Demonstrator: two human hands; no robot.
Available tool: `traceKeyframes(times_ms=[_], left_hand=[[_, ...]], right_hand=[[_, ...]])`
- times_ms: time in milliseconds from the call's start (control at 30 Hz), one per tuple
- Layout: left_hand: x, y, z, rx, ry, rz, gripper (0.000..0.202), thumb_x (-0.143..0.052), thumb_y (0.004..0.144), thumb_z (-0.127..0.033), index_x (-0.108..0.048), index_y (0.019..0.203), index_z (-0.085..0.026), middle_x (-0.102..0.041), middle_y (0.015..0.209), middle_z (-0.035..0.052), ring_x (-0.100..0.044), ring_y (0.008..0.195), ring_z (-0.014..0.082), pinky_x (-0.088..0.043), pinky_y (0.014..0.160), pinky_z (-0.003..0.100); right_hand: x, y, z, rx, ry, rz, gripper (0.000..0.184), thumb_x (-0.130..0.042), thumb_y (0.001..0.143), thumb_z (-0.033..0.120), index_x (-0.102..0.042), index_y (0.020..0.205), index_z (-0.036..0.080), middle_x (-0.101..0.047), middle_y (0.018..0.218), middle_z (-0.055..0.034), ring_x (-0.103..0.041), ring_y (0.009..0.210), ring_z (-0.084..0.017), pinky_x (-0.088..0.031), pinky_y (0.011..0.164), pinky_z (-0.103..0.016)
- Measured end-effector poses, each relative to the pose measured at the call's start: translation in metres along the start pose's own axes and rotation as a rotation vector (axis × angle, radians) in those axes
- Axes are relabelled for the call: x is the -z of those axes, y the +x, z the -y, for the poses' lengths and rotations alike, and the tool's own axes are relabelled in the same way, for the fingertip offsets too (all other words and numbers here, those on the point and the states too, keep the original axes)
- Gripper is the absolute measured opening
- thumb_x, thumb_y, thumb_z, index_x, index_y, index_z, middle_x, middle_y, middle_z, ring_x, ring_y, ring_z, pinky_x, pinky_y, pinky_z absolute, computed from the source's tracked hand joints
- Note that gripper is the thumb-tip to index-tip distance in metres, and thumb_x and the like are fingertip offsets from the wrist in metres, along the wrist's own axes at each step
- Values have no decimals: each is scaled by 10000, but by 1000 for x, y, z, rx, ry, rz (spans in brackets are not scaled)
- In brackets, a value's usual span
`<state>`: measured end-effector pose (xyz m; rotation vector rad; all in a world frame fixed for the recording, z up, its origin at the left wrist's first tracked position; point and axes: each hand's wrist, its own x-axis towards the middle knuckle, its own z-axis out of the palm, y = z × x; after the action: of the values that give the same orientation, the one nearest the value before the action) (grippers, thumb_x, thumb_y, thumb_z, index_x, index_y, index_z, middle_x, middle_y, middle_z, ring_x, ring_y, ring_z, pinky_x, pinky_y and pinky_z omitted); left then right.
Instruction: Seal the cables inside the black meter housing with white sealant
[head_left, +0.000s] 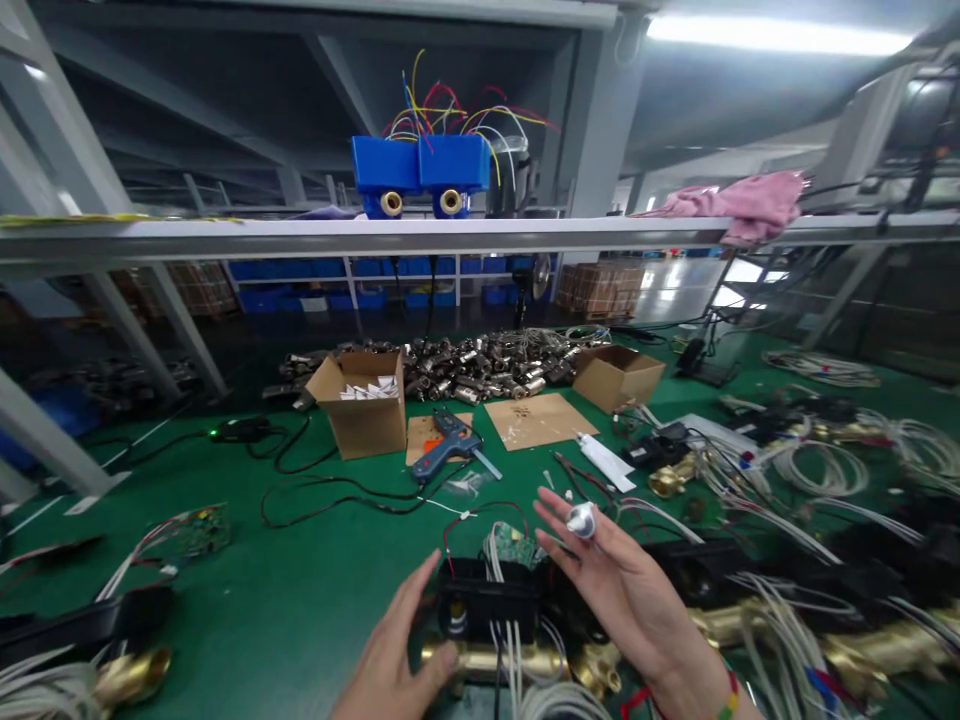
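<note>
A black open housing (480,600) on a brass pipe body (480,660) lies in front of me, with grey cables running out of it. A small green circuit board (516,543) sits at its back edge, joined to red and black wires. My left hand (401,645) is at the housing's left side, fingers apart, the thumb at the brass pipe's end; whether it touches cannot be told. My right hand (626,590) is raised at the right, palm turned up and fingers spread. A whitish-silver wrap or cap (581,520) covers its thumb tip.
A glue gun (448,445) rests beside a carton of white pieces (367,410). Pliers (585,480) and a white tube (606,462) lie beyond my right hand. Metal fittings (480,365) are heaped behind. More cabled brass units (750,620) crowd the right; a shelf (300,238) spans above.
</note>
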<state>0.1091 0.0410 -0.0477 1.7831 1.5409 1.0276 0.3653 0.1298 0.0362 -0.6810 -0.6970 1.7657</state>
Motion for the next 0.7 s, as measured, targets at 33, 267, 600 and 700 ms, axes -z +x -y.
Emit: traceKeyframes(times_ms=[33, 267, 600, 700], left_hand=[[-8, 9, -5, 32, -53, 27, 686, -567, 864, -480, -331, 1464, -245, -425, 1507, 118, -420, 1373, 270, -373, 1138, 456], [-23, 22, -5, 261, -617, -8, 705, -626, 789, -611, -483, 1325, -177, -574, 1354, 165, -508, 1294, 300, -444, 1077, 439], [36, -34, 20, 319, -633, -365, 898, -736, 681, -612, -399, 1423, -236, -583, 1343, 147, -501, 1290, 350, -512, 1003, 417], [53, -50, 25, 327, -636, -385, 978, -740, 651, -651, -350, 1452, -250, -602, 1311, 146, -495, 1295, 355, -513, 998, 418]], right_hand=[[1, -1, 1, -2, 8, -6, 253, -793, 733, 401, -740, 884, 206, -627, 1311, -92, -454, 1323, -298, -361, 1120, -485], [2, -3, 1, -12, 57, -11, 257, -816, 710, 384, -730, 870, 203, -633, 1299, -84, -456, 1318, -297, -383, 1093, -466], [-40, 7, -51, -417, 5, 46, 459, -863, 622, 398, -683, 1017, 247, -694, 1121, -32, -638, 1000, -250, -465, 808, -360], [-56, 21, -85, -546, -57, 129, 629, -863, 600, 437, -607, 1149, 268, -716, 1000, -19, -655, 826, -210, -430, 694, -322]])
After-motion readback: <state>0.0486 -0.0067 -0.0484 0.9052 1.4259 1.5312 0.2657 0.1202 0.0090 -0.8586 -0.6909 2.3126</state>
